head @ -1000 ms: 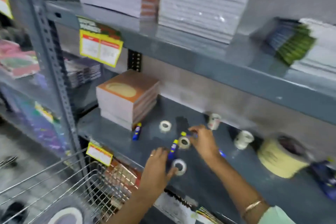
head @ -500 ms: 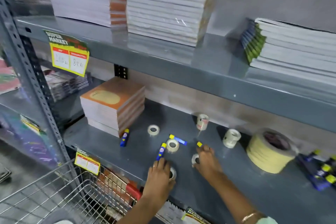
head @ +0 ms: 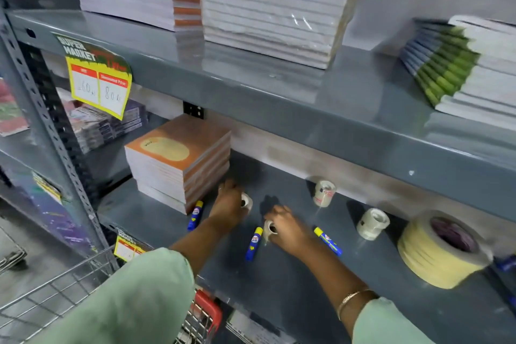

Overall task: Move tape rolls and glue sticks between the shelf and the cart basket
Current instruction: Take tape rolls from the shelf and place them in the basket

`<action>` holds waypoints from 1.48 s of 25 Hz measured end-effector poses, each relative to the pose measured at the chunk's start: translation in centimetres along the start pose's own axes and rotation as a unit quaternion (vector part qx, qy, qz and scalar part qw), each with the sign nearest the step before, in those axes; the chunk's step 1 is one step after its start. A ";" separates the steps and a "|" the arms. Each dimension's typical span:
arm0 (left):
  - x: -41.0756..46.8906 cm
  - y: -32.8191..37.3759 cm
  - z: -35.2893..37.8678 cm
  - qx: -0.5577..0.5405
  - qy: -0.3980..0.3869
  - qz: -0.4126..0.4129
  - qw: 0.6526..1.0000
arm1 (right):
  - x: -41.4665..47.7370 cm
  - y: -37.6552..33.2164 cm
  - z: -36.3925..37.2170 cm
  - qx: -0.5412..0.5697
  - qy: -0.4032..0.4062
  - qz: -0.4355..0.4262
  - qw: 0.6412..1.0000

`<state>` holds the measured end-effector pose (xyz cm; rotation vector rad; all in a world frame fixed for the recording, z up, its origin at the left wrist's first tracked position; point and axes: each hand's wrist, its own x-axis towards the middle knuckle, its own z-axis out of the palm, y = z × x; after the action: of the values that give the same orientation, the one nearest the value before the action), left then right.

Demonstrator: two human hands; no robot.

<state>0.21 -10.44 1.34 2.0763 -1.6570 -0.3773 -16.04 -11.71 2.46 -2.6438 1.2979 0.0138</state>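
On the grey shelf (head: pixel 279 282) my left hand (head: pixel 229 208) is closed around a small clear tape roll (head: pixel 247 201) beside the orange book stack. My right hand (head: pixel 289 230) grips another small tape roll (head: pixel 269 229) just to its right. Three blue glue sticks with yellow caps lie flat: one (head: pixel 195 215) by the books, one (head: pixel 253 243) between my hands, one (head: pixel 328 240) right of my right hand. Two more small tape rolls (head: pixel 324 193) (head: pixel 372 223) stand further right. The wire cart basket (head: pixel 55 296) is at the lower left.
A big cream masking tape roll (head: pixel 438 251) sits at the shelf's right. The orange book stack (head: pixel 178 159) fills the shelf's left. Above, an upper shelf (head: pixel 279 98) carries stacks of notebooks. A yellow price tag (head: pixel 99 86) hangs from its edge. The cart's red handle (head: pixel 209 307) is below.
My left hand moved up and back to a tape roll near the books. My right hand closed on a tape roll and shifted slightly back. The camera moved closer.
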 end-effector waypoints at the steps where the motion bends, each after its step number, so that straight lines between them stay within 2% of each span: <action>1: 0.5 -0.3 0.3 -0.002 -0.013 -0.002 1.000 | 0.1 0.1 0.1 -0.001 -0.004 -0.002 1.000; 5: 1.7 -0.5 1.3 -0.022 -0.053 -0.014 0.998 | 0.3 0.5 0.2 -0.001 -0.024 -0.018 1.000; 12: 2.7 0.0 1.8 -0.011 -0.065 -0.026 0.997 | 0.1 0.3 -0.1 -0.022 -0.056 -0.035 0.998; 18: 2.6 -0.4 2.1 0.032 -0.077 0.010 0.996 | -1.5 0.6 0.2 -0.013 -0.079 -0.016 0.997; 26: 2.4 -0.3 2.0 0.059 -0.081 0.011 0.995 | -2.3 0.9 0.7 -0.011 -0.077 -0.004 0.997; 37: 1.1 -0.4 1.6 0.017 -0.071 -0.009 0.997 | -3.0 1.3 0.0 0.006 -0.032 0.015 0.999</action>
<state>0.07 -11.67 -0.15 2.1340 -1.7383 -0.5171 -18.91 -10.11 2.52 -2.5910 1.3126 0.0939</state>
